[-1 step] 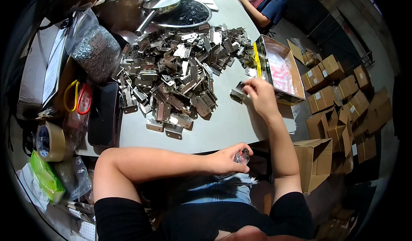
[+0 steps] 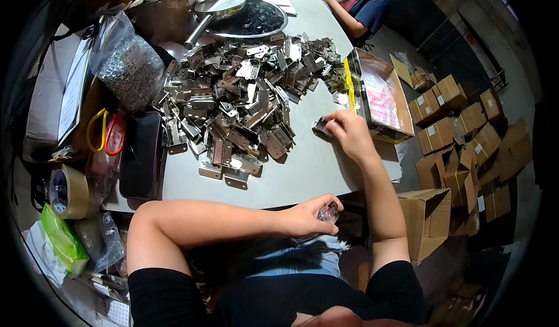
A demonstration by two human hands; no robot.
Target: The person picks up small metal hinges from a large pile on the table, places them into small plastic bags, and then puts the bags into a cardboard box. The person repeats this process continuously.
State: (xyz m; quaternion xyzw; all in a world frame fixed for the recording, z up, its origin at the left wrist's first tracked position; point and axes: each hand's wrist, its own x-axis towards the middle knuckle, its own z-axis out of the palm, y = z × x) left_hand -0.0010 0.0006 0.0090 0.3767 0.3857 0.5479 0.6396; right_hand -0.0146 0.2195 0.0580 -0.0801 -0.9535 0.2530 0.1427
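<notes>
My right hand point(image 2: 349, 134) has shifted slightly left, fingers at metal pieces point(image 2: 319, 127) on the table point(image 2: 279, 184); grip unclear. My left hand point(image 2: 304, 217) grips 1 clear packet point(image 2: 329, 212). Apparently left: the large, loose bracket heap point(image 2: 233, 114).

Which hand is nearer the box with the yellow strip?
The right. The right hand is over the table, just left of the box's near end. The left hand is farther off, near the lap, holding a small clear bag.

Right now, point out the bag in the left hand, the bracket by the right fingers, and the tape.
Bag point(image 2: 328, 212): head view, its clear middle.
Bracket point(image 2: 319, 127): head view, its exposed metal.
Tape point(image 2: 78, 192): head view, its tan outside.
</notes>
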